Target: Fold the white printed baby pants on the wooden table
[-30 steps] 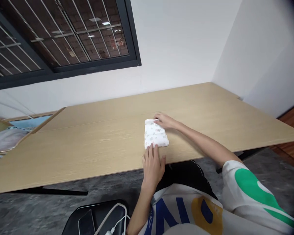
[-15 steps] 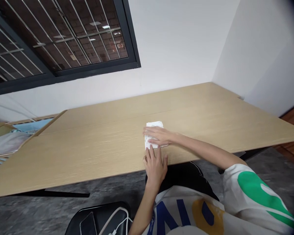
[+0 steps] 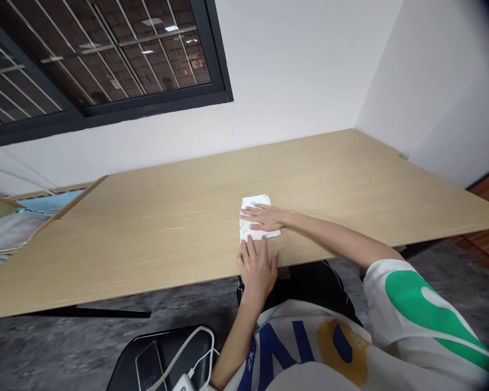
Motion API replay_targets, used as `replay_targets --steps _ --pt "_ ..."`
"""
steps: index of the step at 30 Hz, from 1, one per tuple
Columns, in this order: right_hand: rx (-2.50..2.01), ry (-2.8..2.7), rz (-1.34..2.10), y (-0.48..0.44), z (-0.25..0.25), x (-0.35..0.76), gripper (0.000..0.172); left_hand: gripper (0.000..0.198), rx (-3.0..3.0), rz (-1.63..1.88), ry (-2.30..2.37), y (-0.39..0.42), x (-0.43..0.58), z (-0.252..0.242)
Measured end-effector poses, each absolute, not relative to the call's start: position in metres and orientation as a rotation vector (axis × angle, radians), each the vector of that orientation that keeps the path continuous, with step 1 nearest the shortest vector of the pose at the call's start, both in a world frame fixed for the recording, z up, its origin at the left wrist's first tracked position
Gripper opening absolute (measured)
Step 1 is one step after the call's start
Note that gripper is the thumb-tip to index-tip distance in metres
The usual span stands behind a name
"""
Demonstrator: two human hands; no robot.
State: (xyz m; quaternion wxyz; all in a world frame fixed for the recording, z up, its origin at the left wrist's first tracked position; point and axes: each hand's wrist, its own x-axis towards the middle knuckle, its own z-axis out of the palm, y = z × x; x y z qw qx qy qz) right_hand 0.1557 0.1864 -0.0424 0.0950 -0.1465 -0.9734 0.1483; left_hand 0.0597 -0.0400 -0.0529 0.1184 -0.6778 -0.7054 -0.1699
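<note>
A folded white cloth with a faint grey print lies flat on the wooden table, close to its front edge. My right hand rests on top of it, palm down with fingers stretched out to the left, covering its middle. At the cloth's near edge is my left hand, open and flat on the table, its fingertips touching or just reaching that edge. Neither hand grips anything.
The light wooden table stands against a white wall below a barred window. Left of it is an open box with blue and white contents. A black chair holds a phone and a white cable.
The right hand's fingers have spread further apart over the cloth. The cloth looks flatter, with more of its surface showing. My left hand keeps its place. The camera view has shifted slightly.
</note>
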Motion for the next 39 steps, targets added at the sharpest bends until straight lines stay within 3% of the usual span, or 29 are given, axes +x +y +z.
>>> replay_targets --steps 10,21,26,28,33,39 --pt "-0.676 -2.877 0.235 0.232 -0.035 0.150 0.066 0.055 -1.983 -0.471 -2.058 -0.040 0.058 -0.050" --pt "-0.707 -2.824 0.209 0.132 -0.012 0.201 0.069 0.021 -2.121 -0.744 -2.098 -0.001 -0.008 -0.037" --pt "-0.648 -2.862 0.241 0.103 -0.014 0.223 0.082 0.026 -2.286 -0.859 -2.034 0.005 -0.017 -0.032" --pt "-0.586 -2.871 0.301 0.093 -0.011 0.230 0.076 0.030 -2.384 -0.971 -2.047 -0.002 -0.020 -0.028" --pt "-0.576 -2.728 0.488 0.073 -0.004 0.240 0.032 0.033 -2.572 -1.209 -2.125 -0.025 -0.028 -0.017" --pt "-0.840 -2.377 0.846 0.077 -0.002 0.241 0.032 0.038 -2.552 -1.191 -2.229 -0.016 -0.036 -0.014"
